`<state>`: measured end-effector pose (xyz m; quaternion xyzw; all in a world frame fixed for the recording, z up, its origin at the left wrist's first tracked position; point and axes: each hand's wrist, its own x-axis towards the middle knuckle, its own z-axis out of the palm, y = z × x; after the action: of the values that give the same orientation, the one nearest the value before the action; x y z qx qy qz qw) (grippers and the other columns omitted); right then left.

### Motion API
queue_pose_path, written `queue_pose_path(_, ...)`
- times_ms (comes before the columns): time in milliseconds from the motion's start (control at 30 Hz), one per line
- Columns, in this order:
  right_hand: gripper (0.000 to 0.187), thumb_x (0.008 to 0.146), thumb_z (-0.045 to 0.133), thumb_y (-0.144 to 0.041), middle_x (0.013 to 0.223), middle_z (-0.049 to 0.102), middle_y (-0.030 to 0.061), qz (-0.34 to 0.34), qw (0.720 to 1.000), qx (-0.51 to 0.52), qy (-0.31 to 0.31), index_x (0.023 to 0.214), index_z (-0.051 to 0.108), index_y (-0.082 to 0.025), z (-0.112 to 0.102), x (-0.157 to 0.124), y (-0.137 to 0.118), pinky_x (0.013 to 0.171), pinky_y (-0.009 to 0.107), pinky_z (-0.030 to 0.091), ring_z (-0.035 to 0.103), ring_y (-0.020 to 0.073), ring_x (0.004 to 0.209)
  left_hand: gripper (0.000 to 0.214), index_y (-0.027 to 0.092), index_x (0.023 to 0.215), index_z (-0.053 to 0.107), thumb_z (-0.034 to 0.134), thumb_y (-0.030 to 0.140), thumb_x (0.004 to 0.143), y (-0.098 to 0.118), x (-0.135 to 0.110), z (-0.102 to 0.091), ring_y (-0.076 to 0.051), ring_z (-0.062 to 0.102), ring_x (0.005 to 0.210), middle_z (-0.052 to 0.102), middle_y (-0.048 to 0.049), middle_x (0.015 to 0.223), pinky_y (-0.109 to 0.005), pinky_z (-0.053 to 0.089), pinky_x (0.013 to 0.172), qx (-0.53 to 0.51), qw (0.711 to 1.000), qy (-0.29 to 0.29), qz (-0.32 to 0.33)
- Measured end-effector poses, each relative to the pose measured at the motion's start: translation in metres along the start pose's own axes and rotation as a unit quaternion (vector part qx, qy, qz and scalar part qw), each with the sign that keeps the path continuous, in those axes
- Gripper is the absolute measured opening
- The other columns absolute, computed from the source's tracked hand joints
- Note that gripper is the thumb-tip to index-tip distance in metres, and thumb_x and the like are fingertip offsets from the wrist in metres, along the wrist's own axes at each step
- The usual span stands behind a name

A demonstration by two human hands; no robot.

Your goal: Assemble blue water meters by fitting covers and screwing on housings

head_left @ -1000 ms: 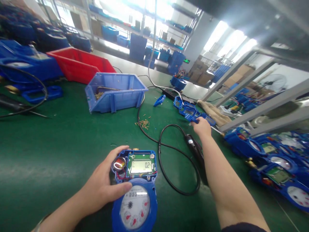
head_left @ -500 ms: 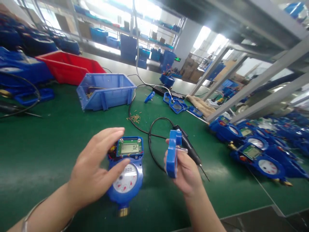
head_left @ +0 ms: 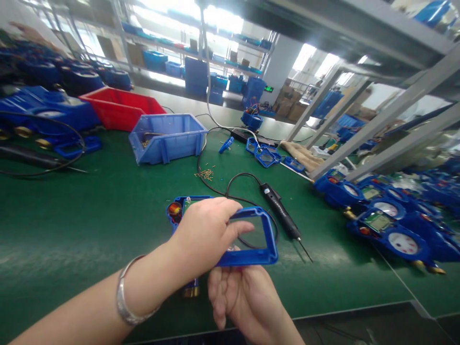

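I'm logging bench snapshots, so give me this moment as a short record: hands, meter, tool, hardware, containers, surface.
Left hand: around the left end of a blue rectangular plastic frame, thumb across its opening
Right hand: below the frame; grip unclear
Meter: blue-cased, brass-ended meter, partly hidden behind the left hand
Tool: black cylindrical driver, lying right of the frame
Hardware: brass-coloured fasteners, loosely heaped
Containers: blue open-fronted plastic bin, red plastic bin behind it
Surface: green tabletop

The lone camera (head-worn) looked forward and down across the bench point(head_left: 89, 211), left hand point(head_left: 206, 230) and right hand point(head_left: 247, 294) near.
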<state>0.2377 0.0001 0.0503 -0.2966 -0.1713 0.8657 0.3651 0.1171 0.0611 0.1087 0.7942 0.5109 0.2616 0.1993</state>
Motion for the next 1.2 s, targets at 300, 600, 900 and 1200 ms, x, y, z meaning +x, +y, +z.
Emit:
queue_pose_path(300,0.043,0.085,0.056,-0.044,0.085,0.071,0.0068,-0.208,0.976,-0.056,0.006,0.122,0.051,-0.023,0.003,-0.002,0.001,0.062,0.028,0.055,0.069,0.0169,0.071,0.039,0.013,0.119,0.056,0.031,0.021,0.089,-0.007,-0.010,0.012,-0.023,0.063,0.096,0.068,-0.0107,0.104,-0.037,0.049,0.082,-0.068,0.995,0.030,-0.062)
queue_pose_path(600,0.039,0.086,0.055,-0.043,0.081,0.070,0.0058,-0.214,0.973,-0.082,0.033,0.118,0.058,-0.022,0.000,0.000,0.006,0.062,0.032,0.054,0.067,0.0171,0.065,0.028,0.021,0.102,0.055,0.059,0.033,0.077,-0.009,-0.010,0.003,-0.022,0.063,0.078,0.066,-0.0013,0.079,-0.030,0.045,0.065,-0.102,0.989,-0.048,-0.094)
queue_pose_path(900,0.046,0.083,0.057,-0.046,0.079,0.070,0.0060,-0.200,0.974,-0.088,0.053,0.121,0.058,-0.020,0.004,-0.002,0.003,0.060,0.031,0.053,0.064,0.0162,0.061,0.039,0.019,0.073,0.054,0.028,0.040,0.093,-0.016,-0.008,-0.002,-0.012,0.054,0.056,0.057,0.0022,0.062,-0.022,0.036,0.052,-0.153,0.985,-0.015,-0.080)
queue_pose_path(1200,0.033,0.088,0.050,-0.043,0.081,0.068,0.0042,-0.232,0.965,-0.121,-0.001,0.113,0.062,-0.023,-0.002,0.007,0.011,0.059,0.026,0.053,0.064,0.0132,0.063,0.017,0.023,0.089,0.059,0.057,0.035,0.078,-0.012,-0.005,0.000,-0.015,0.057,0.061,0.063,0.0032,0.069,-0.025,0.039,0.057,-0.167,0.976,-0.003,-0.138)
